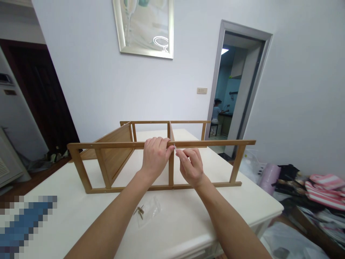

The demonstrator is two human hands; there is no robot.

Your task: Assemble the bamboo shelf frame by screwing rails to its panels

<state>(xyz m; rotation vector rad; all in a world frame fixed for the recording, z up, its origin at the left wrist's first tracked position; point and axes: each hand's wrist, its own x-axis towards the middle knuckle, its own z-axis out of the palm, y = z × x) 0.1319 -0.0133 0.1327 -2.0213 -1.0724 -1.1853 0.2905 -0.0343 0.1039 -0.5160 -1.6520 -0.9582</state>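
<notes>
A wooden shelf frame (212, 143) lies on its side on the white table (185, 219), with a wooden panel (118, 153) set between its sides at the left. My left hand (155, 155) is closed around the near upper rail, close to the middle crosspiece. Just right of it, my right hand (191, 164) pinches a thin silvery hex key (175, 146), whose tip meets the rail. Fingers hide most of the key. Several brass-coloured screws (140, 211) lie by a clear plastic bag (153, 209) in front of the frame.
Beyond the table stands a white wall with a framed picture (145, 54). Through the doorway (223, 97) at right, a person (215, 112) sits in another room. Heaped bags, a pink roll (269, 176) and striped fabric (325, 192) fill the floor at right.
</notes>
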